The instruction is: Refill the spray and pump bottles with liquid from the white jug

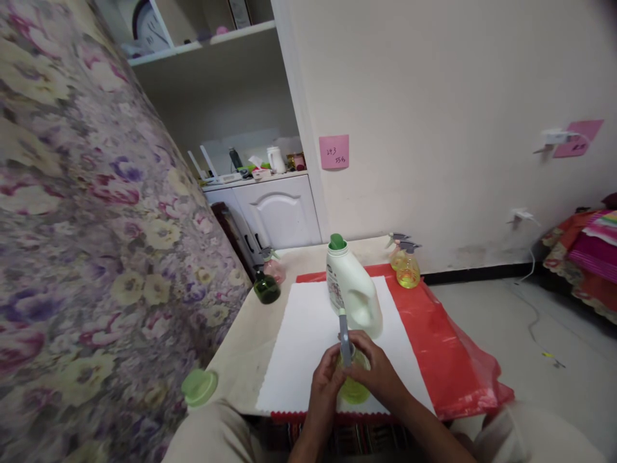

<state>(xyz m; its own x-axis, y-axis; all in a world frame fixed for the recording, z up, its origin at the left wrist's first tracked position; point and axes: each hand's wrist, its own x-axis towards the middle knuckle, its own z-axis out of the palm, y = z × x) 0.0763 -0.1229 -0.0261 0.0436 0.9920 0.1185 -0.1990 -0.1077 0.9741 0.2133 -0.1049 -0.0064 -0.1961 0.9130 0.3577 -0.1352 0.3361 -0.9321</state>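
A clear spray bottle (355, 391) with yellow-green liquid stands near the front of the white mat, its grey trigger head (344, 341) at the neck. From the left, my left hand (326, 379) closes its fingers round the neck and trigger head. My right hand (376, 370) wraps the neck and upper body from the right side. Fingers partly hide the collar. Just behind them rises a large pale-green detergent jug (354, 289), upright, with a dark green spout showing at its top and no cap on it.
Two spray bottles with yellow liquid (409, 273) stand at the back right. On the left are a dark green bottle (267, 287) and a pink one (274, 265). A light green cap (199, 386) lies at the left edge. Red plastic sheeting (448, 347) hangs off the right side.
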